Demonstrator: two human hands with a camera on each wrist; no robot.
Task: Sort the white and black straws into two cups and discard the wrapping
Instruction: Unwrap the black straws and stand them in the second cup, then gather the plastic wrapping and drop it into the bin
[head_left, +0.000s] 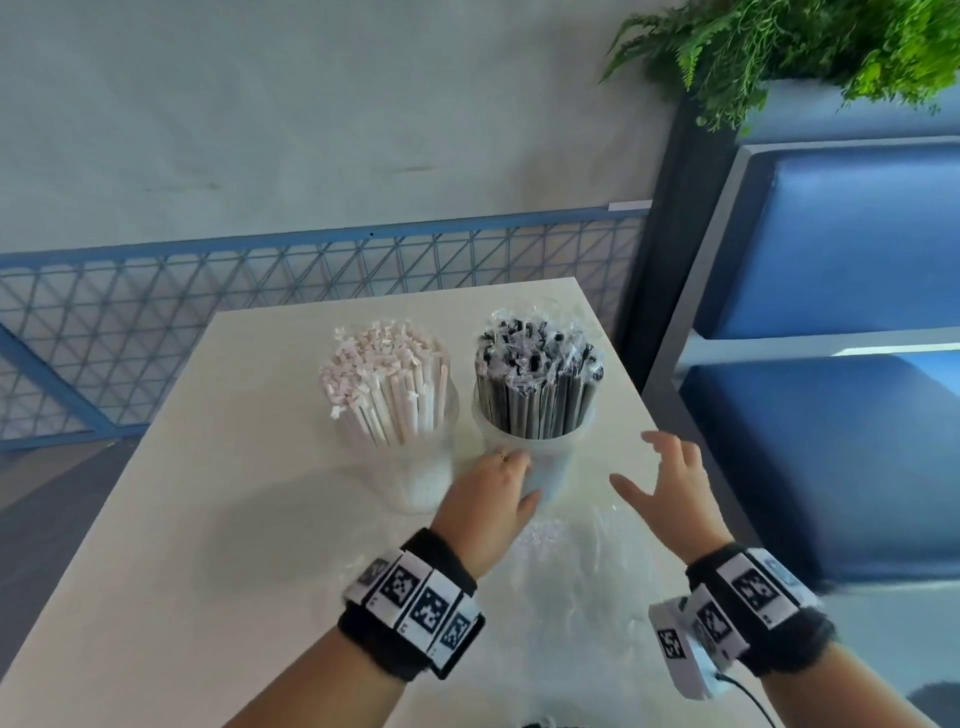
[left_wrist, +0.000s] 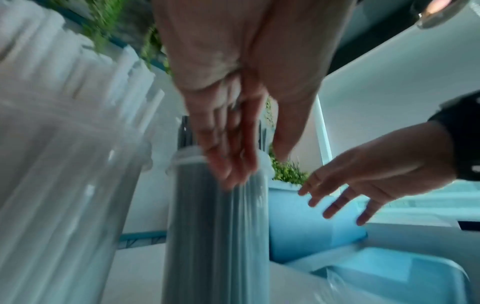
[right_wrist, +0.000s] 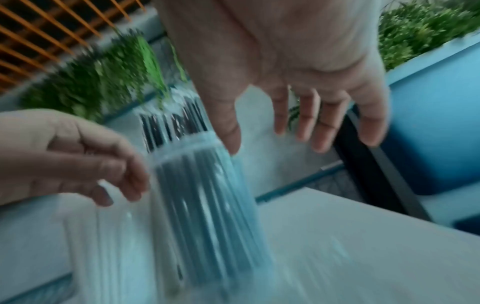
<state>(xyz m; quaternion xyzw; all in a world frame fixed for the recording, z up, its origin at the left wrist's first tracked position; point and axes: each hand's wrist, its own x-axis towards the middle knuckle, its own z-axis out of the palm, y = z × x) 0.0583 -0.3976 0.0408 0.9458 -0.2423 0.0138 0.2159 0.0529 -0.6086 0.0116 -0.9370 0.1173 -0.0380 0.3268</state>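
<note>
Two full cups (head_left: 400, 467) — plastic wrapping (head_left: 566, 561) nearby

No words, brand names or numbers are showing legibly in any view. The only sign-like marks are the black-and-white square code patterns sitting on the white tiles of the left wristband (head_left: 415, 603) and the right wristband (head_left: 748, 597); small dark marks under some tiles are staying too tiny to read. The wrist views are coming out blurred, showing no lettering.
</note>
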